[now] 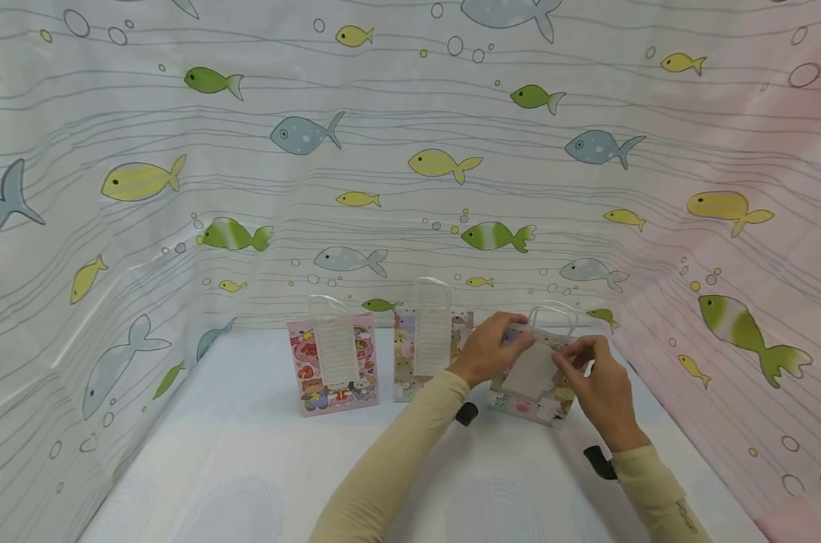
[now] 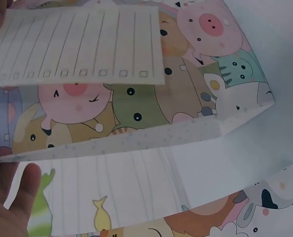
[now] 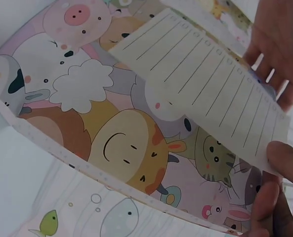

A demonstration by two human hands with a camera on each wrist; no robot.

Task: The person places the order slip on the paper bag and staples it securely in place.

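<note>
On the right of the head view stands a small paper gift bag (image 1: 552, 411) with cartoon animals and white handles. A lined checklist sheet (image 1: 528, 371) lies over its front, with a row of small boxes along one edge. My left hand (image 1: 488, 351) holds the bag at its upper left edge, the thumb in front near the sheet. My right hand (image 1: 600, 388) pinches the sheet's upper right corner between thumb and finger. In the right wrist view the sheet (image 3: 210, 84) tilts away from the bag's printed face (image 3: 121, 148).
A pink gift bag (image 1: 304, 400) stands at the left and another animal-print bag (image 1: 403, 388) in the middle. Each has a lined sheet hanging on its front. A fish-print sheet (image 1: 410, 98) forms the back and side walls around the white table (image 1: 247, 452).
</note>
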